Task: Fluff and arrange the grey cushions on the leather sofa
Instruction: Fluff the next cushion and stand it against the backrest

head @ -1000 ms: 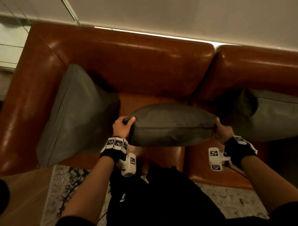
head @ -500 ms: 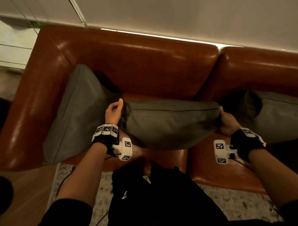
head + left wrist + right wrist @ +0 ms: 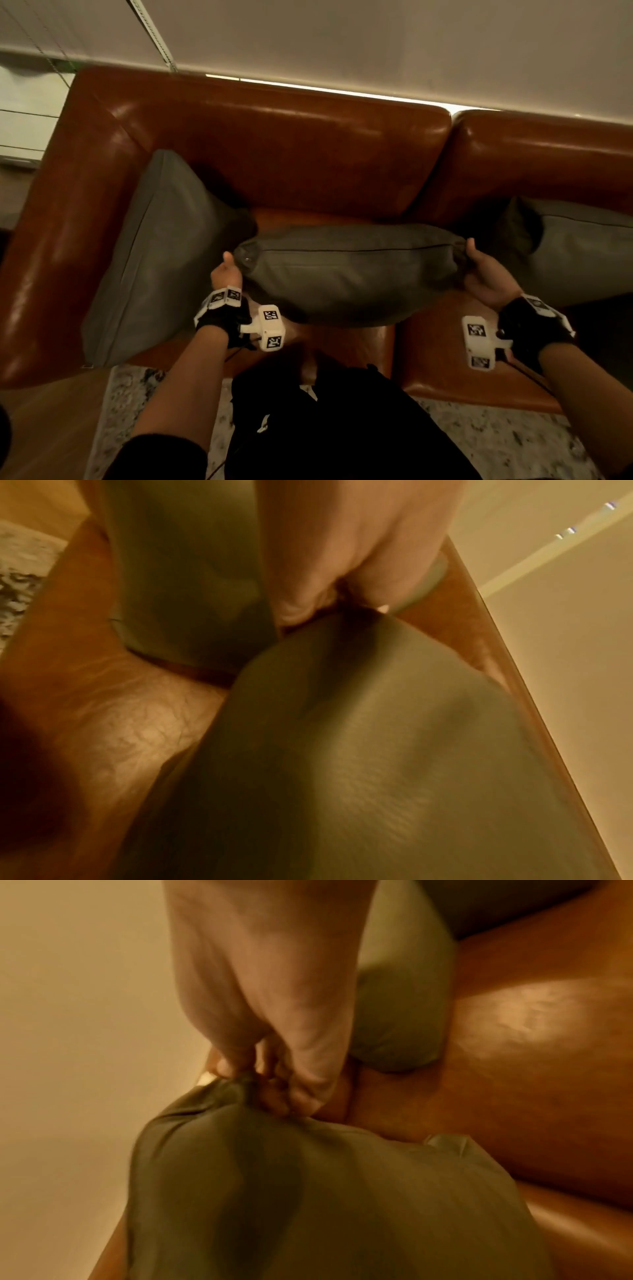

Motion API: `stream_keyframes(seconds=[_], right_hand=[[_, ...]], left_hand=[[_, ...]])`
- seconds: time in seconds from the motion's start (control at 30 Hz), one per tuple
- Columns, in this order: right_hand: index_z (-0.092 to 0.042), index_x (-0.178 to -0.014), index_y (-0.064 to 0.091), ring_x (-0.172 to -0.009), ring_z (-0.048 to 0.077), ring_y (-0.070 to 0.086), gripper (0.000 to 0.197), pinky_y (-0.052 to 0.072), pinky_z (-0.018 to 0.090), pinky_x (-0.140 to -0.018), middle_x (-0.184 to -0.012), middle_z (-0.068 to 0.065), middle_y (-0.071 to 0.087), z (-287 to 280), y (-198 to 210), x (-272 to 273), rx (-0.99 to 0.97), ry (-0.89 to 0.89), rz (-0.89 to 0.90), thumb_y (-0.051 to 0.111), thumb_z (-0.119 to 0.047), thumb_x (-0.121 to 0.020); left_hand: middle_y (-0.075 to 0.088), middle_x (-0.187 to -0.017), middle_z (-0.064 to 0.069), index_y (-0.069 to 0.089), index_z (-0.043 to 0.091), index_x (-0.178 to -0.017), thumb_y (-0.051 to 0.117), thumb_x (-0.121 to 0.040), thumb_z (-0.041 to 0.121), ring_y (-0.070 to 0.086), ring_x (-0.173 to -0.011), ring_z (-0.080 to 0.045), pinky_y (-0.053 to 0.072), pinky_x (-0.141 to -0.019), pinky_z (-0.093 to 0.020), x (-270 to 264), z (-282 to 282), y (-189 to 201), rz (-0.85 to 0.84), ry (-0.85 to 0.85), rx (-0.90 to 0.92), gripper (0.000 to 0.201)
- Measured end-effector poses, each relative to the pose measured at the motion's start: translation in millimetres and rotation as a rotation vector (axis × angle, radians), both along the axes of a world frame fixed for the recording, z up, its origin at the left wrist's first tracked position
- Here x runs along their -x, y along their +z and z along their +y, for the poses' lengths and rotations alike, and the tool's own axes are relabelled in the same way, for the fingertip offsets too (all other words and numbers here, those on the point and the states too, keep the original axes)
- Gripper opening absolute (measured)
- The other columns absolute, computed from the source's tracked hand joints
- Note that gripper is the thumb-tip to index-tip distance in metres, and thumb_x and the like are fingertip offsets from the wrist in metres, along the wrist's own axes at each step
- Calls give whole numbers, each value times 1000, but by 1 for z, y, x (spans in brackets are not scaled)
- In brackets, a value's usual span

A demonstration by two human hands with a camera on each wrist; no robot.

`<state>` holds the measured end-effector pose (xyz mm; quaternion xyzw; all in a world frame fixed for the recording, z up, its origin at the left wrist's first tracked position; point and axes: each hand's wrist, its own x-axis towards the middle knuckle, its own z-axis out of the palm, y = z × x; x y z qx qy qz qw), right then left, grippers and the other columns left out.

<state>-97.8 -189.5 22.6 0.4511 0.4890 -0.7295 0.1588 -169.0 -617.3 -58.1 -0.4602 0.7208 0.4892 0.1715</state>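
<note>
I hold a grey cushion [image 3: 346,274] lengthwise over the seat of the brown leather sofa [image 3: 291,150]. My left hand [image 3: 227,270] grips its left corner, and my right hand [image 3: 479,270] pinches its right corner. The left wrist view shows this cushion [image 3: 377,764] bulging below my curled fingers [image 3: 308,599]. In the right wrist view my fingertips [image 3: 274,1085] bunch the cushion's fabric [image 3: 274,1191]. A second grey cushion [image 3: 161,260] leans against the left armrest. A third grey cushion [image 3: 579,253] lies on the right seat.
A pale wall [image 3: 376,44] runs behind the sofa back. A patterned rug [image 3: 496,438] and wooden floor [image 3: 44,428] lie in front of the sofa, where my dark-clothed body [image 3: 335,428] stands against the seat edge.
The cushion went toward the sofa back and a little up between my hands, then came slightly back; both hands kept their grip on its corners.
</note>
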Motion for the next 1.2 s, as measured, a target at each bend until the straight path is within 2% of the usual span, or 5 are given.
stream_keyframes(seconds=[0.17,0.37,0.6,0.8,1.2], right_hand=[[-7,-116,61,-105,15,66,45,55,23,-84,-110,5,71,-67,75,16,35,295,236,43,-39,-89],[-16,-68,45,-65,13,47,32,29,25,-63,-63,-4,47,-201,85,56,-696,689,462,47,-28,-97],[-4,-109,63,-108,24,58,26,42,31,-99,-111,14,64,-265,23,41,-439,1035,497,42,-13,-98],[-19,-123,54,-124,35,40,38,32,54,-102,-132,11,48,-174,-4,1,-1245,589,185,48,-38,-90],[-6,-84,63,-76,19,57,23,44,32,-72,-80,8,61,-116,26,20,-1105,445,334,54,-25,-93]], left_hand=[[56,-125,-22,55,6,-123,42,-97,32,51,-118,-37,39,-103,-44,2,8,52,309,-381,191,39],[49,-140,1,47,32,-128,53,-82,60,46,-129,-14,39,-106,-34,-53,85,134,445,-437,-443,54],[39,-147,-8,22,18,-146,52,-90,41,36,-136,-23,31,-113,-36,-72,43,94,361,-298,-88,68],[53,-131,-20,53,-1,-124,43,-97,29,47,-124,-33,32,-104,-30,-41,11,85,385,-358,103,41],[58,-73,-28,55,-6,-77,49,-95,25,55,-74,-38,31,-67,-34,-15,0,94,624,-391,435,36]])
